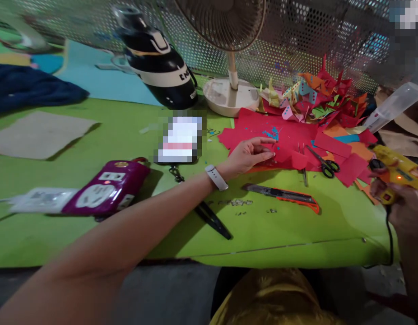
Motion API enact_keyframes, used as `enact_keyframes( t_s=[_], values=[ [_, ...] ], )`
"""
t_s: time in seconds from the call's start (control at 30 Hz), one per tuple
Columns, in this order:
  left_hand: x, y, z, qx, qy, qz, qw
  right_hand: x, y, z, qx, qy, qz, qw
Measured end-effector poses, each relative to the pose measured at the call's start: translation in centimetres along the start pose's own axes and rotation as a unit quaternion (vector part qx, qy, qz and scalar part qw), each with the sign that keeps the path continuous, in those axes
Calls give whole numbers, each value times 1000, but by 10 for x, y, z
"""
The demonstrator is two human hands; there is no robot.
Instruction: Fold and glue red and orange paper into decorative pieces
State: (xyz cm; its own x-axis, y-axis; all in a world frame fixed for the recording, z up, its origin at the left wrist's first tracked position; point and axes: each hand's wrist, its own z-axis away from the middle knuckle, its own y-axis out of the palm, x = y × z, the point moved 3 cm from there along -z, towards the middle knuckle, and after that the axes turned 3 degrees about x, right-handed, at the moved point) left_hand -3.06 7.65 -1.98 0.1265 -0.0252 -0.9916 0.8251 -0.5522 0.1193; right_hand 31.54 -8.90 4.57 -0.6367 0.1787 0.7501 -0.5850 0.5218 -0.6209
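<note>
My left hand (251, 155), with a pale watch band on the wrist, reaches over the red paper (246, 124). Its index finger and thumb point forward with a gap between them, and no object shows there. Small blue paper bits (272, 132) lie scattered just past the fingertips. At the right edge, my right hand (403, 201) is wrapped around a yellow glue gun (400, 169) with an orange light lit on its side. Tweezers (303, 169) and black-handled scissors (327, 167) rest between the two hands. Nearer me is an orange utility knife (286, 196).
A heap of folded coloured paper (307, 97) fills the back right beside a clear bottle (395, 106). The fan (231, 97) and a black flask (161, 67) stand at the back. A phone (180, 140) and purple power strip (107, 187) lie to the left.
</note>
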Motion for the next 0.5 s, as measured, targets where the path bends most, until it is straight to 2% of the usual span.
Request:
enact_keyframes(
  t_s=[0.03,0.1,0.23,0.37,0.5],
  values=[
    [0,0,0,1,2,2,1000,15,19,0,62,7,-108,992],
    [-1,0,0,0,0,2,1000,46,56,3,164,10,-217,962],
    [-2,0,2,-11,-13,3,1000,89,108,10,280,-12,-277,919],
    [-3,0,3,-14,-16,5,1000,97,130,17,340,-51,-249,905],
    [-3,0,4,-10,-11,-9,1000,85,135,25,348,-13,-234,908]
  ],
)
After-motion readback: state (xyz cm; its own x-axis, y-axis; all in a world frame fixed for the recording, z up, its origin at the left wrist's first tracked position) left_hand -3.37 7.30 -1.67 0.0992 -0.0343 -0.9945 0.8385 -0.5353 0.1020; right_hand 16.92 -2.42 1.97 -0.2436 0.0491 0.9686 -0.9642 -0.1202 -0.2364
